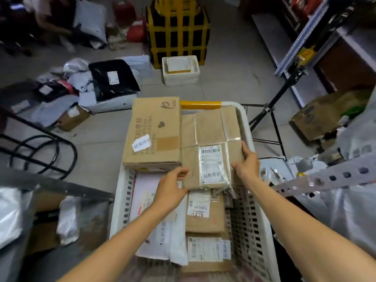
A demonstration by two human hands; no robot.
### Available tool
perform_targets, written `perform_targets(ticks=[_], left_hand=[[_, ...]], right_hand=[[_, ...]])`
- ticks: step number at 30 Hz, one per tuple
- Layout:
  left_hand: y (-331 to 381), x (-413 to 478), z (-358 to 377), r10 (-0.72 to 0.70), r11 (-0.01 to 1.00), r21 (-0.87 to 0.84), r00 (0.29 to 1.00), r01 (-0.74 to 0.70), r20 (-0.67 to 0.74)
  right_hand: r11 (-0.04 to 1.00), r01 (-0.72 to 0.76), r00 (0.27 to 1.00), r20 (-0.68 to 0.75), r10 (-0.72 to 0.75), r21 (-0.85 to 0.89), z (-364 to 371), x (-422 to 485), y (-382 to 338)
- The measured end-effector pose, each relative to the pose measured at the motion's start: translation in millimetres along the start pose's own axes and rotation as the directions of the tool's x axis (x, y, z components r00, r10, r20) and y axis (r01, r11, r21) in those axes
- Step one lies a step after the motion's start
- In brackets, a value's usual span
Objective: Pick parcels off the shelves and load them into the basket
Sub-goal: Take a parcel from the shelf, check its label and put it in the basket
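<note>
A white slotted basket (252, 216) with a yellow handle (200, 105) stands in front of me, filled with parcels. A flat brown taped parcel (207, 131) with a white label lies across its far right side. My right hand (247, 162) grips its right edge and my left hand (173, 186) holds its near left corner. A larger printed cardboard box (154, 131) lies beside it on the left. Below are a white mailer bag (154, 224) and two smaller brown boxes (205, 212).
Loose parcels and bags, among them a black bag (113, 78), lie on the floor at far left. A white foam box (181, 70) and a yellow-taped black stack (177, 29) stand ahead. A tripod (270, 115) and metal shelving (309, 37) are at right. A person crouches at top left.
</note>
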State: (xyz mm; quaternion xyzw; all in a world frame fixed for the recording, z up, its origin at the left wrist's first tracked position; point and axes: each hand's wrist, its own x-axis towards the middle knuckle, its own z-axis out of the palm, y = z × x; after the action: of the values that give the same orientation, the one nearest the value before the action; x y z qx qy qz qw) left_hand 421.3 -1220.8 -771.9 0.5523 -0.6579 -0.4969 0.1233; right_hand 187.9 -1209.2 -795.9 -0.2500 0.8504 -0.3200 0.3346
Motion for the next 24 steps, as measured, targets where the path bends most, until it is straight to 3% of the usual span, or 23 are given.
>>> perform_targets(ticks=[4,7,10,14,18,24], left_hand=[[-4.0,5.0,0.4,0.029,0.962,0.268,0.993,-0.059,0.116],[5.7,8.9,-5.3,0.024,0.945,0.319,0.985,-0.079,0.173],[21.2,7.2,-17.0,0.034,0.925,0.366,0.98,-0.106,0.198],[44.8,-7.8,-39.2,0.032,0.89,0.439,0.977,-0.125,0.213],[71.5,-26.1,-64.4,0.074,0.833,0.521,0.971,-0.186,0.227],[108.0,-67.3,-88.5,0.207,0.719,0.589,0.923,-0.369,0.325]], right_hand=[[0.996,0.073,0.997,0.006,-0.073,-0.054,10.0,-8.8,7.7],[0.974,0.178,0.984,0.036,-0.174,-0.141,15.6,-15.8,7.2],[0.918,0.303,0.949,0.171,-0.265,-0.255,12.9,-32.2,-13.5],[0.843,0.358,0.926,0.268,-0.266,-0.401,7.2,-64.9,-48.7],[0.701,0.442,0.891,0.361,-0.274,-0.56,-10.2,-108.7,-77.0],[0.631,0.438,0.899,0.319,-0.301,-0.64,-47.9,-193.4,-97.6]])
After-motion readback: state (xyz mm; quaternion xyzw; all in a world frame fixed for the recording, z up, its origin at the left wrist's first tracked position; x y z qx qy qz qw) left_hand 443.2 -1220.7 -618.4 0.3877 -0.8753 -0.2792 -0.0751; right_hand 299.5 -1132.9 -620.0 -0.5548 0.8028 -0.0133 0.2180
